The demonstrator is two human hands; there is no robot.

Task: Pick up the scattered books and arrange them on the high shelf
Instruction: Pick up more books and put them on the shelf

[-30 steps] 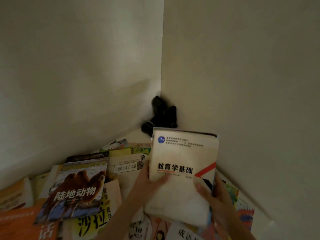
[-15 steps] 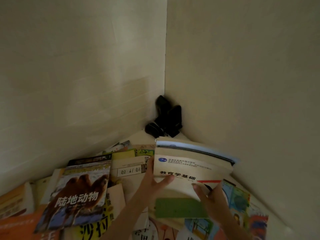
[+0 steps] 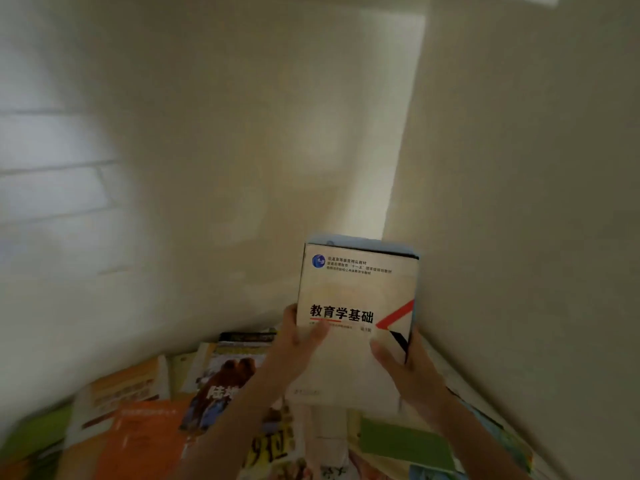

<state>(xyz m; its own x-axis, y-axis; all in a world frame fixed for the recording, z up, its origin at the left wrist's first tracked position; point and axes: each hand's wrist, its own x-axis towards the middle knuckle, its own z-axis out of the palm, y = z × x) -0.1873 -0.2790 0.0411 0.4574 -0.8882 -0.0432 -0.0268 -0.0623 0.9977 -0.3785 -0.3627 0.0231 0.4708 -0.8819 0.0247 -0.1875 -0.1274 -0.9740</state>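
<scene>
I hold a thick cream book (image 3: 356, 296) with black Chinese title and a red-black corner stripe upright in front of the wall corner. My left hand (image 3: 298, 344) grips its left edge, thumb on the cover. My right hand (image 3: 405, 368) grips its lower right corner, thumb on the front. A second, bluish book edge shows behind its top. Below lie several scattered books: a camel-cover book (image 3: 221, 386), an orange book (image 3: 145, 441) and a green-labelled one (image 3: 408, 445). No shelf is in view.
Two cream walls meet in a corner (image 3: 398, 168) straight ahead. The heap of books fills the bottom of the view from left to right. The picture is blurred by motion.
Both hands have lifted the cream book from near flat to upright and higher. My view has swung upward, and the dark object in the corner is now hidden behind the book.
</scene>
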